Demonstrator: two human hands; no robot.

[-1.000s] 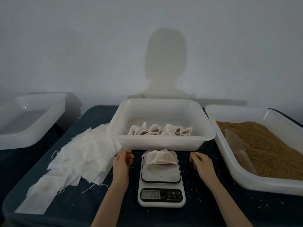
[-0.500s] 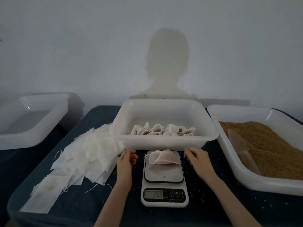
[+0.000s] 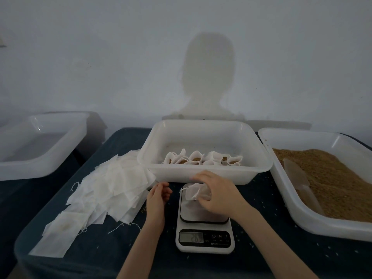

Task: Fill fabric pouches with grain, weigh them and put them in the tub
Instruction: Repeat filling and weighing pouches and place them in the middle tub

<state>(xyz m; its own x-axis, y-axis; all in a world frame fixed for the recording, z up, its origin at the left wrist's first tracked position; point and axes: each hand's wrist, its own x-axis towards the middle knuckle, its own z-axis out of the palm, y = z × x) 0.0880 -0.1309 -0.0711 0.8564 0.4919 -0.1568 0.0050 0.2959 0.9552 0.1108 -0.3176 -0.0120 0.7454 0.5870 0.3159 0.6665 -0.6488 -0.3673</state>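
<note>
Nearest, a white digital kitchen scale (image 3: 205,236) is sitting on the dark blue counter (image 3: 96,248), its display lit. On its platform, the right hand (image 3: 216,193) is closing its grip around a filled white fabric pouch (image 3: 194,193). Just left, the left hand (image 3: 158,195) is resting with fingers loosely curled, holding nothing. A heap of flat empty white pouches (image 3: 106,190) is lying beside it. Behind the scale, a white plastic tub (image 3: 205,174) is holding filled pouches; at right, a large white tub of brown grain (image 3: 330,178) is standing.

Three tubs (image 3: 205,174), one scale (image 3: 205,234), perhaps seven filled pouches (image 3: 196,158).
</note>
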